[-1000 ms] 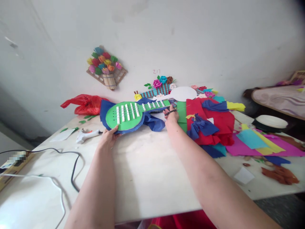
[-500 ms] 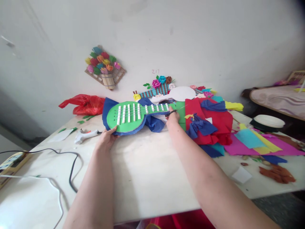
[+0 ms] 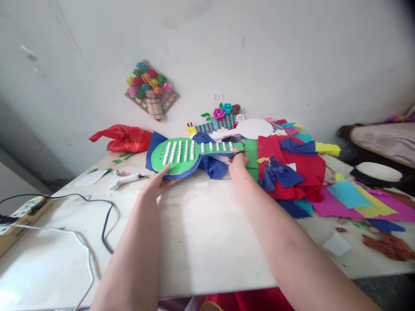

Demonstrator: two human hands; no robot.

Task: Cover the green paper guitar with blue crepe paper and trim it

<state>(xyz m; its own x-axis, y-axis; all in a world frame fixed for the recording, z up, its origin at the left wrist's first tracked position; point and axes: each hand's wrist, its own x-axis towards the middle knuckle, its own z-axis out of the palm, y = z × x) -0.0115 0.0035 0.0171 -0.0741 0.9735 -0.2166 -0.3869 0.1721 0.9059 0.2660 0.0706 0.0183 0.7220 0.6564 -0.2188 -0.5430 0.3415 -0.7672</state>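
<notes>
A green guitar-shaped paper craft (image 3: 171, 166) with white strips and dark strings lies across the table's far part. Blue crepe paper (image 3: 212, 167) shows beneath it and sticks out past its edges. My left hand (image 3: 158, 182) grips the lower rim of the round body, thumb on top and fingers below. Near the head end of the neck, my right hand (image 3: 239, 163) is closed round a pair of dark-handled scissors (image 3: 238, 153). Their thin blades point right, over the green sheet. Whether those blades are apart is too small to tell.
A white glue gun (image 3: 123, 179) lies left of my left hand, with black and white cables running to a power strip (image 3: 24, 216). Red crepe paper (image 3: 311, 162) and other coloured sheets cover the right side. Behind stand a white round cutout (image 3: 254, 128) and a red plastic bag (image 3: 129, 140).
The whole scene has shifted slightly right in view. My left hand has slid inward along the guitar's rim, its thumb further onto the green body. My right hand keeps hold of the scissors near the neck.
</notes>
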